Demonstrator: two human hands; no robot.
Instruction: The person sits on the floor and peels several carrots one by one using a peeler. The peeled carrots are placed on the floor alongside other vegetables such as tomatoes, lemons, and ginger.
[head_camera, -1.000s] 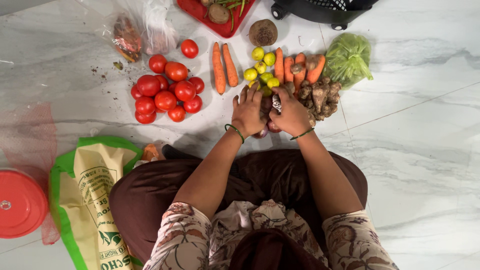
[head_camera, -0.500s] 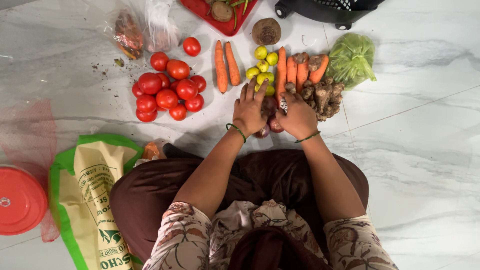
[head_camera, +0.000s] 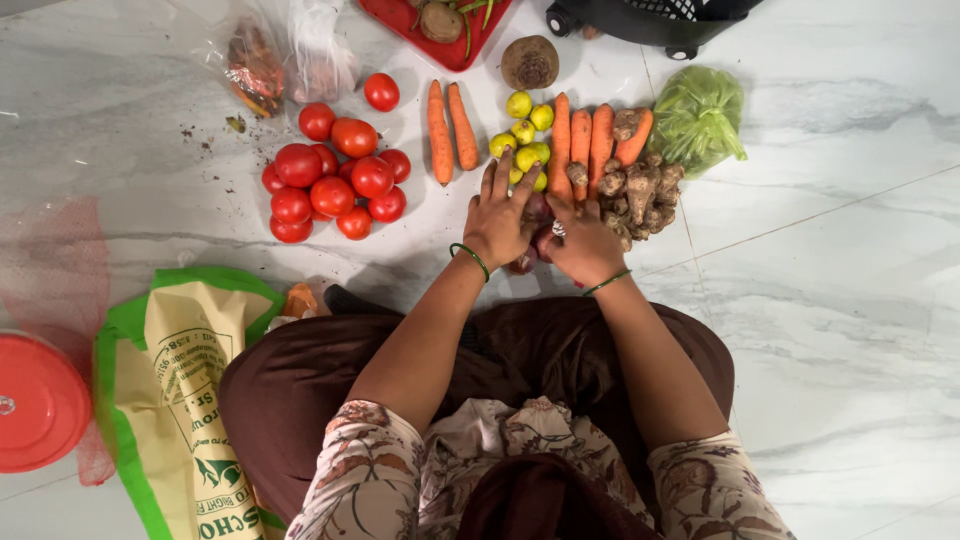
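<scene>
Watching both hands cupping small round purple-red onions (head_camera: 527, 262) on white marble floor (head_camera: 820, 300): left hand (head_camera: 497, 222) spread flat, right hand (head_camera: 583, 243) curled over; looking firm, papery-slick, best gripped around middle

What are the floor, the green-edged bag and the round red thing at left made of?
Floor: looks like polished marble or marble-look tile, glossy white with grey veins and a thin joint line. Green-edged bag: likely woven or non-woven fabric, matte tan with green trim, creased and printed. Round red thing: probably plastic, smooth with a soft sheen; cannot tell for sure.
</scene>
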